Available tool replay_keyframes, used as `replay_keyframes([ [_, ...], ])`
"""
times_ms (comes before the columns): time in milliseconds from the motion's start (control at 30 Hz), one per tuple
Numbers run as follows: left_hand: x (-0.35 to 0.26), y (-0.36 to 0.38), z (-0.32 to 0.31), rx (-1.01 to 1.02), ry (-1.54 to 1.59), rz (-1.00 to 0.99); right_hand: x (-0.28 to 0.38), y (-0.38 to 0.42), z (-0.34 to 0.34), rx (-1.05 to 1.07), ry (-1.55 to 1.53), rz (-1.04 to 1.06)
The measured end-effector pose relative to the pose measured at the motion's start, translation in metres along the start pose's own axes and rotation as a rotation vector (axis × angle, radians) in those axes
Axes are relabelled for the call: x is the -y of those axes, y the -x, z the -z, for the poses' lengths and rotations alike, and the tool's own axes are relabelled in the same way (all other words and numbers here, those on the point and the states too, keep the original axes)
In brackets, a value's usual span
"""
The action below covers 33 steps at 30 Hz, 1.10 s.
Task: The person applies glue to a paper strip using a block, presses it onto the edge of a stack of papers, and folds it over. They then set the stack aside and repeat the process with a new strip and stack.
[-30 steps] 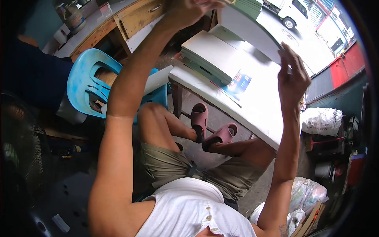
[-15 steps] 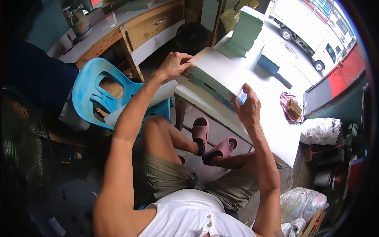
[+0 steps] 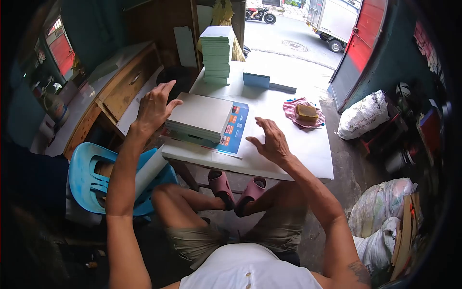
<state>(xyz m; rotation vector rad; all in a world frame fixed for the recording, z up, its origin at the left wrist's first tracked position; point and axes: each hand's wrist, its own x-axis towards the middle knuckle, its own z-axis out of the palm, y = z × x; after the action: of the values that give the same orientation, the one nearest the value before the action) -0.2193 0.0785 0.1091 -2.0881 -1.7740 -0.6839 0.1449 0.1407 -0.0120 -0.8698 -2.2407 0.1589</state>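
Observation:
A stack of white-topped boards or pads (image 3: 199, 113) lies near the left front of the white table (image 3: 269, 166). Under its right side a blue printed sheet (image 3: 237, 126) with orange labels sticks out. My left hand (image 3: 155, 107) is at the stack's left edge, fingers apart, holding nothing; whether the thumb touches the stack is unclear. To the right of the sheet, my right hand (image 3: 273, 140) hovers over the table with fingers spread and nothing in it.
Behind stands a tall greenish stack (image 3: 216, 58), with a blue block (image 3: 256, 80) and a dark bar beside it. A yellow-brown block (image 3: 306, 113) rests on a pink cloth (image 3: 290, 107). A blue chair (image 3: 89, 168) stands left; bags (image 3: 380, 204) lie right.
The camera view has turned, so the table appears lower and more level. Both hands have come off the stack's edges and opened, with the right hand farther from it. The printed sheet now shows.

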Motion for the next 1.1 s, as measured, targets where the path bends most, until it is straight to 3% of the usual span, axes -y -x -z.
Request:
replay_keyframes([
  [133,-0.068,-0.063,0.005,0.035,-0.099,-0.321,-0.047,0.01,0.035,-0.056,0.227,0.146],
  [267,-0.134,-0.128,-0.047,0.112,-0.101,-0.559,-0.063,0.013,0.044,-0.051,0.255,0.254],
  [400,-0.201,-0.183,-0.11,0.404,-0.146,-0.514,-0.057,0.016,0.035,-0.093,0.207,0.225],
  [700,-0.243,-0.262,-0.269,0.432,-0.053,-0.33,-0.064,0.016,0.028,-0.063,0.192,0.179],
  [900,-0.227,-0.29,-0.308,0.537,-0.021,-0.347,-0.066,0.018,0.024,-0.011,0.167,0.14],
  [1100,-0.228,-0.306,-0.296,0.591,-0.092,-0.444,-0.063,0.017,0.026,0.053,0.148,0.123],
])
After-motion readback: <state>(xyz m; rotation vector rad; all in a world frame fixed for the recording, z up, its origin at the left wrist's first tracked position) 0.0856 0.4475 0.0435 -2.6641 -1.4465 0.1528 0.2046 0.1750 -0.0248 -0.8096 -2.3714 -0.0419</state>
